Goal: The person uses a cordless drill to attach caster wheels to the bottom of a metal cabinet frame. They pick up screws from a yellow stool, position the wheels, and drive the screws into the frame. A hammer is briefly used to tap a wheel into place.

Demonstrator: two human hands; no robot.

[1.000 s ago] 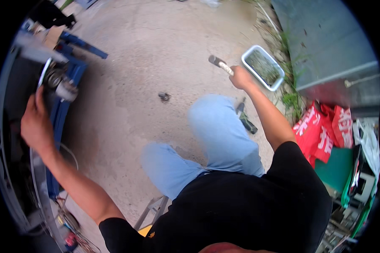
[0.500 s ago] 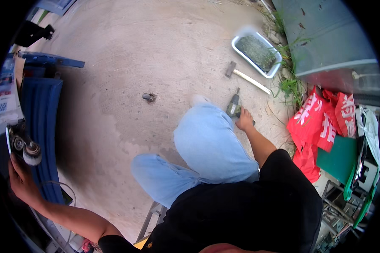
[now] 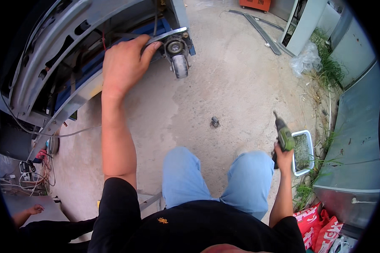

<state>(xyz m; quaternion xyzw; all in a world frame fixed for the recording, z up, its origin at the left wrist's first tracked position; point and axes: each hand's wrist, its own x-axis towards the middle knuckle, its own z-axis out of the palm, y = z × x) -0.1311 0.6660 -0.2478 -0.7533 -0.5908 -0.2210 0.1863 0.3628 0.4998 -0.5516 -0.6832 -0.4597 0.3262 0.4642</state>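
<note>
My left hand (image 3: 126, 63) is closed over the edge of a metal frame (image 3: 91, 87) on a tipped piece of equipment. Its thumb rests beside a swivel caster (image 3: 180, 65) at the frame's corner; the other fingers are partly hidden. Down at my right side, my right hand (image 3: 284, 157) grips a green and black cordless drill (image 3: 286, 138) by its handle, the bit pointing forward. A second, loose caster (image 3: 215, 122) lies on the concrete ahead of my knees.
Beside the drill stands a white-rimmed tub (image 3: 311, 152) of greenish material. Red bags (image 3: 314, 225) lie at lower right, near metal panels (image 3: 352, 135). A thin cable (image 3: 82, 133) hangs from the equipment. Another person's hand (image 3: 36, 209) shows at lower left. Metal strips (image 3: 261, 33) lie far ahead.
My view has swung left toward the equipment. My right hand has lifted the drill off the ground. My left hand stays at the frame beside the caster.
</note>
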